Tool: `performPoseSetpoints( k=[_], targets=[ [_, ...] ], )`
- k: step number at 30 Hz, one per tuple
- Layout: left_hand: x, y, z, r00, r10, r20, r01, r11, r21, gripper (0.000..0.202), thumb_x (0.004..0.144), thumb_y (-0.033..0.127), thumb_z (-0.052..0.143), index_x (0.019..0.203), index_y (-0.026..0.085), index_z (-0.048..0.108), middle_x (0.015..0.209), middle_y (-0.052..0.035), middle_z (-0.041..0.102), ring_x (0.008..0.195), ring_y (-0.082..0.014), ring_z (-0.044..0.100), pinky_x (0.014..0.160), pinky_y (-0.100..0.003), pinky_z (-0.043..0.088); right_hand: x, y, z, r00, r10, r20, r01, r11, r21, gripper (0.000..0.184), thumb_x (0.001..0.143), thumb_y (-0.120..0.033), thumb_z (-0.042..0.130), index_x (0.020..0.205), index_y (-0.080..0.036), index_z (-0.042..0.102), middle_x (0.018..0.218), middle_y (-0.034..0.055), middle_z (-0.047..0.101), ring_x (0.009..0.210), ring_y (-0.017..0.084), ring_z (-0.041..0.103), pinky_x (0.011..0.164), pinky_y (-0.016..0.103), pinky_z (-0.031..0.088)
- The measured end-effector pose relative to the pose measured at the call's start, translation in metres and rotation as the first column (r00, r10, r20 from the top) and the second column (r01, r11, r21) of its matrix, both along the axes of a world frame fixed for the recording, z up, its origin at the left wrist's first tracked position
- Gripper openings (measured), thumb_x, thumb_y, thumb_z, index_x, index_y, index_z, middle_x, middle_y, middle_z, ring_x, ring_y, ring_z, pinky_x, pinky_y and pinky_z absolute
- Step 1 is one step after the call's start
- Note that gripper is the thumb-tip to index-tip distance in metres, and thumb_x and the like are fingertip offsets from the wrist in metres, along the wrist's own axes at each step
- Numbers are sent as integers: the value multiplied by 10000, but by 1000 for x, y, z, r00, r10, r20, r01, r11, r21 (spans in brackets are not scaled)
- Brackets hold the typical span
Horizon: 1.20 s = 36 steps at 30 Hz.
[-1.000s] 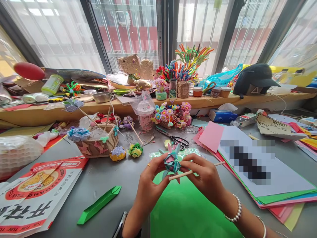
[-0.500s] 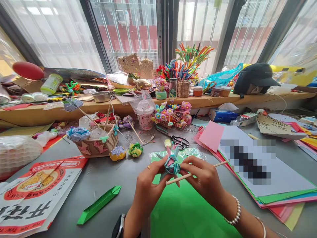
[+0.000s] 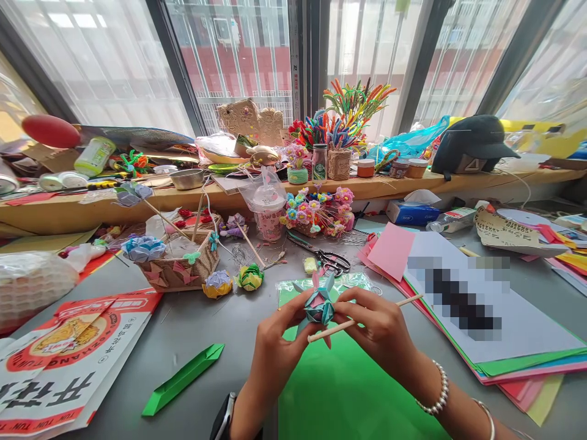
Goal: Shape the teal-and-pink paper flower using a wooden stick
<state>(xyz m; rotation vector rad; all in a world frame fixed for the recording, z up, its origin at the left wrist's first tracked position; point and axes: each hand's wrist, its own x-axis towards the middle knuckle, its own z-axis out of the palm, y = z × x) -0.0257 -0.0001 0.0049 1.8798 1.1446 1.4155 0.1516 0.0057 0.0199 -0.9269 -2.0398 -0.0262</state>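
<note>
A folded paper flower (image 3: 320,307) in teal and pink is held between my two hands, above a green sheet (image 3: 353,391). My left hand (image 3: 277,333) grips its left side, fingers closed on the petals. My right hand (image 3: 378,324) pinches the flower's right side with the fingertips and also keeps a thin wooden stick (image 3: 332,331) in its fingers. The stick slants across in front of the flower, its near end just below it. A folded green paper strip (image 3: 183,379) lies on the table to the left of my hands.
Scissors (image 3: 334,261) lie beyond my hands. A decorated box (image 3: 178,272) with paper flowers and two finished flowers (image 3: 250,277) stand to the left. Stacked coloured paper (image 3: 541,342) lies right, a printed paper bag (image 3: 73,360) left. A cluttered wooden ledge (image 3: 257,198) runs behind.
Almost nothing differs. The flower has shifted very slightly in my fingers, and both hands hold nearly the same pose.
</note>
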Motion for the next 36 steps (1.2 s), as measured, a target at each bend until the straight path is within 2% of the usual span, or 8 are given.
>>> performPoseSetpoints(
  k=[3, 5, 8, 11, 17, 26, 32, 36],
  targets=[
    [-1, 0, -1, 998, -38, 45, 40, 998, -57, 357, 735, 182, 625, 1088, 226, 592, 956, -18, 707, 808, -187, 679, 740, -287, 563, 0, 0, 2, 999, -19, -36, 19, 1000, -2, 139, 837, -223, 537, 921, -157, 624, 813, 81, 657, 727, 189, 625, 604, 276, 502],
    [-2, 0, 0, 998, -45, 47, 47, 998, -42, 363, 731, 187, 637, 1087, 226, 581, 970, -18, 703, 820, -184, 678, 746, -281, 563, 0, 0, 3, 998, -9, -61, 8, 1000, -13, 229, 829, -232, 551, 1040, -144, 573, 893, 102, 651, 813, 206, 621, 660, 298, 516],
    [-2, 0, 2, 999, -46, 11, 46, 999, 10, 373, 734, 175, 635, 1095, 231, 558, 980, -17, 697, 842, -174, 674, 764, -264, 554, 0, 1, 4, 995, 54, -85, -60, 995, -74, 381, 826, -207, 548, 1196, -156, 475, 926, 95, 637, 830, 200, 611, 662, 299, 526],
    [-3, 0, 1, 998, -43, -39, 45, 997, 55, 374, 740, 175, 626, 1101, 230, 542, 997, -30, 687, 861, -177, 669, 769, -264, 553, 2, 2, 4, 986, 140, -94, -152, 978, -141, 459, 828, -163, 510, 1274, -216, 413, 938, 69, 620, 802, 174, 603, 636, 271, 523],
    [-4, -2, -2, 996, 3, -86, 9, 990, 141, 394, 755, 189, 607, 1136, 243, 520, 1038, -40, 680, 837, -181, 678, 752, -276, 559, 3, 1, 8, 962, 230, -149, -259, 940, -220, 498, 795, -85, 487, 1259, -262, 448, 939, 40, 606, 765, 141, 578, 593, 225, 506],
    [-2, -3, 8, 997, 10, -75, 5, 982, 190, 425, 714, 137, 653, 1117, 251, 577, 987, -25, 707, 772, -160, 689, 722, -229, 555, 5, 0, 15, 947, 232, -223, -297, 896, -330, 380, 786, -144, 564, 1155, -230, 543, 874, 33, 594, 641, 108, 524, 477, 191, 433],
    [-4, -3, -3, 998, -6, -63, 15, 992, 128, 469, 744, 171, 628, 1190, 270, 522, 1057, -34, 679, 789, -167, 683, 742, -254, 547, 6, 2, 15, 937, 254, -239, -326, 882, -342, 350, 788, -168, 573, 1131, -236, 564, 894, 40, 588, 634, 107, 504, 462, 192, 397],
    [-3, 0, -1, 993, -79, 92, 84, 995, -49, 454, 755, 218, 616, 1195, 243, 505, 1014, -49, 689, 842, -188, 670, 772, -291, 538, 9, 2, 16, 943, 254, -217, -319, 877, -358, 389, 797, -227, 569, 1183, -235, 527, 894, 45, 580, 610, 105, 478, 453, 194, 382]
  ],
)
